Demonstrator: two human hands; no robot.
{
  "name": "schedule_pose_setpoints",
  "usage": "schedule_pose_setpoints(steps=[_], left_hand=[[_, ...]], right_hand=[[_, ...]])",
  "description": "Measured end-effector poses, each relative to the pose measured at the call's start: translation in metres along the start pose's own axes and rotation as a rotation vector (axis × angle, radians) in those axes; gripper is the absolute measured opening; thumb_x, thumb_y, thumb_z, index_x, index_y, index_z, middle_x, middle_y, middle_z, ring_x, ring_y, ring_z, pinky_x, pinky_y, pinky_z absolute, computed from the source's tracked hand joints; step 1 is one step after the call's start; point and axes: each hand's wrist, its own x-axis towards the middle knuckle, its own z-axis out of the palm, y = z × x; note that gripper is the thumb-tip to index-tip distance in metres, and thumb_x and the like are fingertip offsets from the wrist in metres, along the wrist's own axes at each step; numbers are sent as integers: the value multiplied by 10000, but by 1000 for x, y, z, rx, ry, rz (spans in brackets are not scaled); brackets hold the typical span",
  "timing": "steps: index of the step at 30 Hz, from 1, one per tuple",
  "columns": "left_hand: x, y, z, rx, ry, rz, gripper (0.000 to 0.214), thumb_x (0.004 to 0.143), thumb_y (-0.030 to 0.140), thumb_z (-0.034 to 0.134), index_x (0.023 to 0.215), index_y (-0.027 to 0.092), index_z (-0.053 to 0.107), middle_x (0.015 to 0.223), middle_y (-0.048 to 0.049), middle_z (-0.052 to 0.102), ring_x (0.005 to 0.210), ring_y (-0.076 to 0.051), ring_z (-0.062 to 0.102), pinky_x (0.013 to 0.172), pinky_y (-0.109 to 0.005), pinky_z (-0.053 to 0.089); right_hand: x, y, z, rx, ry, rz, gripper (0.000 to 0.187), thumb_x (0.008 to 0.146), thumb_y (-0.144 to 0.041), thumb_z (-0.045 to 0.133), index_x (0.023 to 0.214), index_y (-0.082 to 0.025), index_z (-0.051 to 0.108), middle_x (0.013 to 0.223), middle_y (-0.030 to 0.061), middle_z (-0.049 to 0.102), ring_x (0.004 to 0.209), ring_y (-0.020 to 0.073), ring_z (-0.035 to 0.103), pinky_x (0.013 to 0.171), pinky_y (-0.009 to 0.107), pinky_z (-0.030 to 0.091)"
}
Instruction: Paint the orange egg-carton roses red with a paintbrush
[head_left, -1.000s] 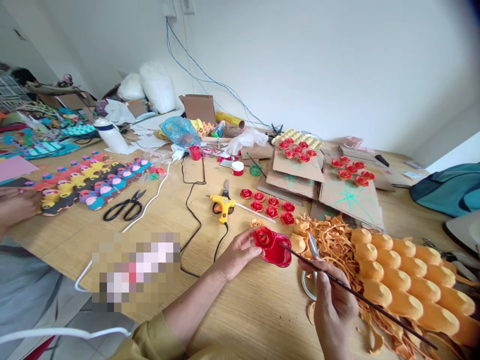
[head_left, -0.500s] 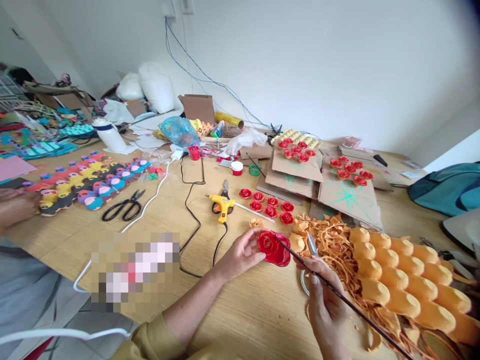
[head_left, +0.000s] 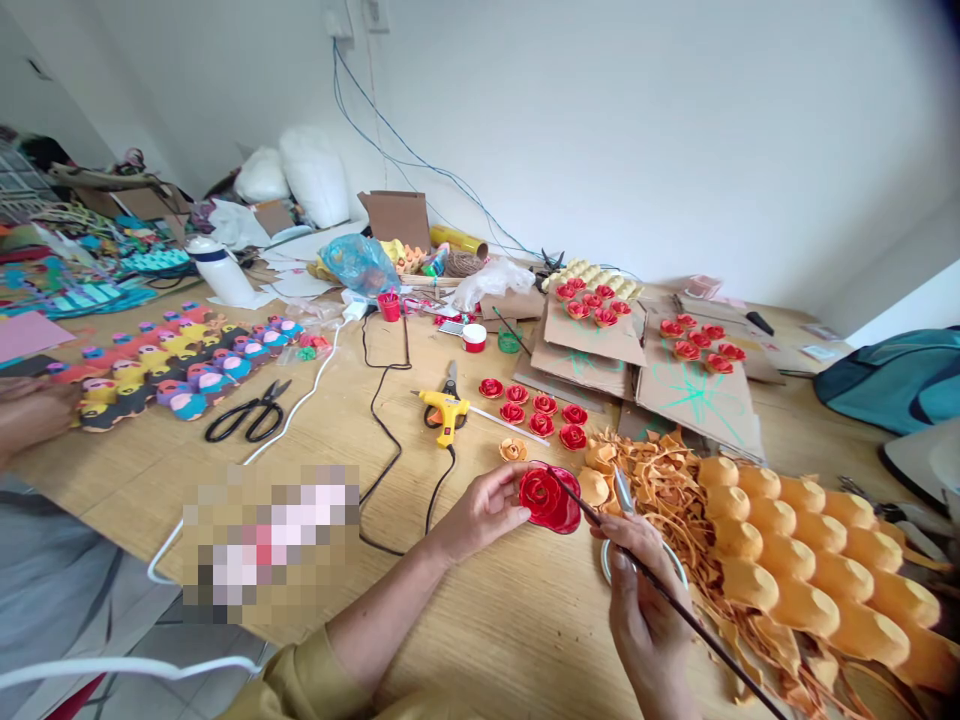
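My left hand [head_left: 486, 512] pinches the left edge of a glossy red rose [head_left: 546, 497], holding it above the table. In my right hand [head_left: 646, 590] is a long, dark paintbrush [head_left: 675, 604], its tip on the rose's upper petals. Scissors [head_left: 624, 492] lie partly under my right hand, with a handle loop showing beside it. Just beyond the rose sits an unpainted orange rose [head_left: 514, 449], and several finished red roses [head_left: 544, 403] stand in rows behind it.
Orange egg-carton cups [head_left: 814, 560] and shredded trimmings [head_left: 667, 490] cover the right side. A yellow glue gun [head_left: 447, 415], black scissors [head_left: 251, 412] and a red paint jar [head_left: 474, 338] lie further off. Roses rest on stacked cardboard [head_left: 585, 335]. Another person's hand [head_left: 34, 412] is at far left.
The brush tip has shifted slightly over the petals, and my right hand has moved a little down and left, exposing more of the scissors' handle loop. The rose has tilted slightly in my left hand.
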Motion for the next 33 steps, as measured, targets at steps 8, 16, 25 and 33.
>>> schedule_pose_setpoints(steps=[8,16,25,33], left_hand=[[0,2,0,7,16,13,511,815,327,885,1268,173,708,1337,-143,748,1304,-328,683,1153,-443,507],[7,2,-19,59,181,137,566,835,337,875,1349,216,672,1318,-122,732,1128,-262,720,933,-330,570],[29,-7,-56,285,558,183,594,755,378,889,1259,226,615,1251,-98,714,972,-217,745,932,-371,595],[30,-11,-63,496,554,164,516,790,351,828,1243,209,624,1270,-131,727,1126,-275,728,950,-389,594]], right_hand=[[1,0,-1,-33,-26,-17,166,1032,-280,597,1088,-266,752,1054,64,802,1030,272,743,1002,515,541],[10,-10,-1,69,106,-12,157,1038,-263,587,1061,-251,742,985,62,784,975,242,735,902,434,569],[6,-1,-3,49,152,41,140,1032,-272,611,1080,-237,738,980,53,783,956,232,751,980,449,549],[4,5,-6,63,158,89,141,1029,-299,628,1102,-237,731,1000,66,789,991,250,750,978,461,555]])
